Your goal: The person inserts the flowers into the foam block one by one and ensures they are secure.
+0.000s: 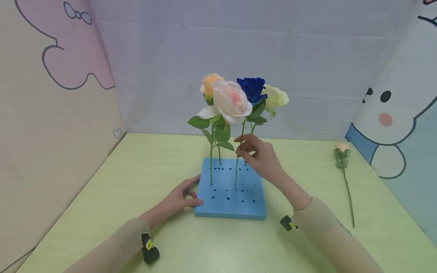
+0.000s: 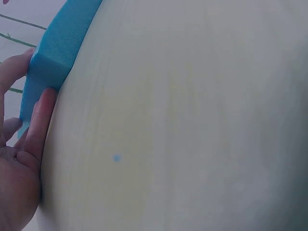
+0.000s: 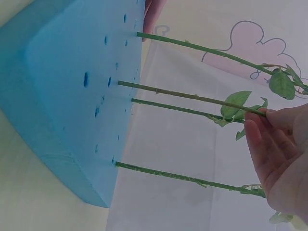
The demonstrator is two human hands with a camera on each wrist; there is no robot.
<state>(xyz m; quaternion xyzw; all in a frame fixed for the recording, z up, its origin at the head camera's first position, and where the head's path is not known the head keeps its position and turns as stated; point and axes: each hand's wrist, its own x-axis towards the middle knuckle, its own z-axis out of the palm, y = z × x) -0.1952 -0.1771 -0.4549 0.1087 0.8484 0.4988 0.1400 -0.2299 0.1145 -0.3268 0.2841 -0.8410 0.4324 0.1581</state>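
Note:
A blue foam block (image 1: 222,208) with rows of small holes lies on the table, several artificial roses standing upright in it. My right hand (image 1: 261,157) pinches the stem (image 3: 192,96) of the dark blue rose (image 1: 252,90) between thumb and fingertips; the stem's lower end is in the block. My left hand (image 1: 179,199) rests at the block's left edge, thumb and fingers against its side. The pale pink rose (image 1: 232,101) stands in front of the peach rose (image 1: 209,84) and partly covers it. Behind the blue rose is a cream rose (image 1: 275,98).
Another rose (image 1: 342,147), pale peach with a long stem, lies on the table (image 1: 164,159) at the right. A white sheet (image 1: 211,49) forms the back wall, with cartoon-printed panels at both sides.

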